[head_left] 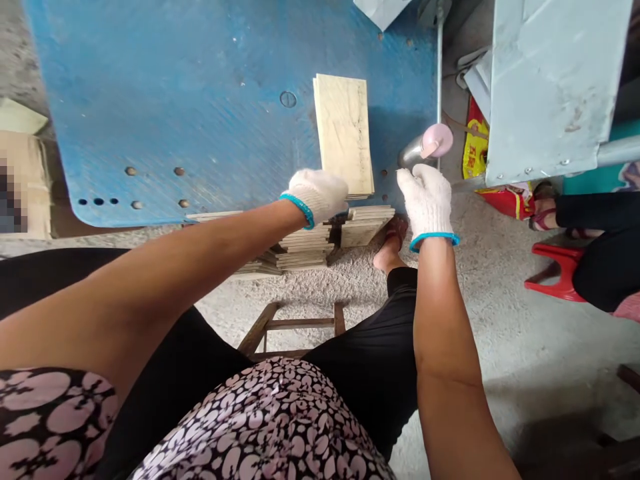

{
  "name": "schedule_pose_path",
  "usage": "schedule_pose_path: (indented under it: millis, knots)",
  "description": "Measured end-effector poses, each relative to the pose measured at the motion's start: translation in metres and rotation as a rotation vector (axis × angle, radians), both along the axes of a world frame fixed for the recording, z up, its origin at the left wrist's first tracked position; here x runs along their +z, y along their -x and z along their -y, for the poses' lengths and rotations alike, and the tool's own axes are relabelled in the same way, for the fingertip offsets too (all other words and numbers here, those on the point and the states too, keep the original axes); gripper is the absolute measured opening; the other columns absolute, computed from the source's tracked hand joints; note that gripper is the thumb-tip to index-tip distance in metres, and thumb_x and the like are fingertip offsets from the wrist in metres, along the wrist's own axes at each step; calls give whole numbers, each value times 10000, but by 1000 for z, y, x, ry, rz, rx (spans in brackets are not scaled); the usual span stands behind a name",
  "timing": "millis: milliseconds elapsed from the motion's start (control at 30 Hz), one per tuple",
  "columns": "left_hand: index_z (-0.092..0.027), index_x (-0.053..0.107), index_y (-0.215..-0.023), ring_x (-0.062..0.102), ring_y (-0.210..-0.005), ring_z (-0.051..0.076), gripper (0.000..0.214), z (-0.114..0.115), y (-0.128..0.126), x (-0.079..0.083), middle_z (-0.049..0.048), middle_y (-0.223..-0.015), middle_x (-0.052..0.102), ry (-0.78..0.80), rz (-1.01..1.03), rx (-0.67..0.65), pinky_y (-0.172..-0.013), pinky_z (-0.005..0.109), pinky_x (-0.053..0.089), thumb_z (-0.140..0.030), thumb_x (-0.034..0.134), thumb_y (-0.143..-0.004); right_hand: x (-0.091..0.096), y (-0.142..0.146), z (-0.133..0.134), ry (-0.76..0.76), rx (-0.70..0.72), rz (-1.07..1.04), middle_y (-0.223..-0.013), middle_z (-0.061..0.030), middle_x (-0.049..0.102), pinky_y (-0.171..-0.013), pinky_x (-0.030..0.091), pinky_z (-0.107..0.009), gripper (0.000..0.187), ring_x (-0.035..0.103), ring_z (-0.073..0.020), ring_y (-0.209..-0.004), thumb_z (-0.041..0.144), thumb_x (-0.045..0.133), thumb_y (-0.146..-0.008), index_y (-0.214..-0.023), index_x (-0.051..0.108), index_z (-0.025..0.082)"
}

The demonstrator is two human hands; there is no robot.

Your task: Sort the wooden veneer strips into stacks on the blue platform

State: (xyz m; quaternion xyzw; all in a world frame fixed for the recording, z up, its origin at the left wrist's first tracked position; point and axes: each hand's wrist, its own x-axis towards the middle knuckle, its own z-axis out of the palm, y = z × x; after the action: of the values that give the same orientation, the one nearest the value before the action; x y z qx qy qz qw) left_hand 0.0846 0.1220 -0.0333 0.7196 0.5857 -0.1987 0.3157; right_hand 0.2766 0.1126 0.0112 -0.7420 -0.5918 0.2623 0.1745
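Note:
My left hand (319, 193), in a white knitted glove with a blue cuff, is at the table's front edge, overlapping the lower left corner of a stack of thin pale wooden boards (345, 133). Its fingers are curled under, and whatever they hold is hidden. My right hand (426, 199), gloved alike, is just below a metal bottle with a pink lid (437, 141). Its fingers look folded, with the thumb side toward the boards; I cannot make out anything in them. The boards lie on the blue table (200, 100).
More stacked boards (305, 250) stand below the table's front edge. A wooden stool (300, 325) is between my legs. On the right are a grey metal panel (555, 87), a red stool (563, 270) and another person's legs. A cardboard box (25, 180) is on the left.

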Motion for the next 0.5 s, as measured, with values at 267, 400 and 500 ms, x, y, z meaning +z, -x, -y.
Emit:
schedule_pose_path:
  millis: [267, 400, 500]
  knots:
    - [-240, 575, -1387, 667, -1018, 371, 466, 82, -24, -30, 161, -1165, 676, -23, 85, -55, -792, 474, 555, -402, 484, -960, 28, 2, 9, 10, -99, -47, -603, 53, 315, -702, 388, -290, 229, 441, -153, -670, 309, 590, -915, -753, 457, 214]
    - [-297, 535, -1431, 655, -1031, 365, 482, 89, -29, -39, 136, -1222, 656, -16, 27, 11, -789, 459, 554, -412, 446, -971, 23, -7, 10, -23, -65, -67, -666, 26, 400, -746, 412, -295, 232, 493, -163, -738, 370, 556, -922, -780, 457, 216]
    - [-302, 570, -1392, 646, -1038, 358, 454, 86, -29, -38, 128, -1217, 646, -31, 26, 32, -782, 431, 548, -406, 425, -974, 19, -14, 10, -43, -20, -81, -712, -8, 466, -794, 422, -307, 265, 520, -185, -828, 417, 530, -918, -761, 434, 227]
